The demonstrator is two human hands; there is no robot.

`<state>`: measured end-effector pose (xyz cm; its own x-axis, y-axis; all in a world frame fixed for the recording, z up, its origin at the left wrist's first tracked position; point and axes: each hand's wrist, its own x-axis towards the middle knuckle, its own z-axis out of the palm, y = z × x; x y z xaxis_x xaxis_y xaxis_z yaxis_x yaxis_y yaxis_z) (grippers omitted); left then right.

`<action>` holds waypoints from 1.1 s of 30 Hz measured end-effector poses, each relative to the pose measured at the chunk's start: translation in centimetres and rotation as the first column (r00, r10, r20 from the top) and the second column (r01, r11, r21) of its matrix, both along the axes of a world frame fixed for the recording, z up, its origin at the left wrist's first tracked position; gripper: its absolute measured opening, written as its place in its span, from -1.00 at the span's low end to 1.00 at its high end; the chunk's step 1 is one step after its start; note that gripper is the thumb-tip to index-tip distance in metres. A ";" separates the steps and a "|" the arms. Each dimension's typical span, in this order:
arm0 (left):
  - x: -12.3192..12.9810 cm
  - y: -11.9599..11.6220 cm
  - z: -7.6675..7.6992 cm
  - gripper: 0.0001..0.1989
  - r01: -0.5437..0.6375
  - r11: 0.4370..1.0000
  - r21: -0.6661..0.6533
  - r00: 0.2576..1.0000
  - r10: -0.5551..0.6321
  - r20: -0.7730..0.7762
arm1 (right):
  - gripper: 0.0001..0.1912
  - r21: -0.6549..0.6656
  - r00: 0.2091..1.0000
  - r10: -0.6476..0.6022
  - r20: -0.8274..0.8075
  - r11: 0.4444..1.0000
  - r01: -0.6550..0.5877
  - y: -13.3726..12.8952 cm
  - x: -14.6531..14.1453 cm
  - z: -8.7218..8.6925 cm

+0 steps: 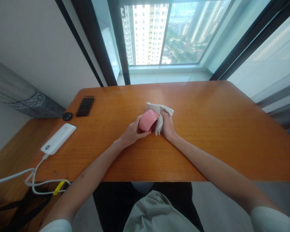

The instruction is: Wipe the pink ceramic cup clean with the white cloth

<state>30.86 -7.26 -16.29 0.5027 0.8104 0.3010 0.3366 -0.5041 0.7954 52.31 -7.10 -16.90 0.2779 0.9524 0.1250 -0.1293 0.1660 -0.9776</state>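
From the head camera, the left hand (131,132) curls around the near side of a pink rounded object (148,120), its fingers (143,134) wrapped under the object's lower edge. The right hand (168,125) is closed on a white cloth (159,112) and presses it against the object's far side, so the two hands are close together with the object between them. They sit over the middle of a wooden table (207,129); whether the object touches the wood cannot be told. Toward the table's left end lie a white power bank (58,139) with a white cable (32,180), a small round black object (67,116) and a pixelated dark rectangle (85,106). A window (145,35) lies beyond.
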 end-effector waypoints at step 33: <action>0.4 -0.5 0.9 -0.25 -0.089 0.995 -0.039 0.996 0.089 0.017 | -0.60 -0.040 0.998 0.029 0.056 0.999 -0.027 0.4 0.7 -0.7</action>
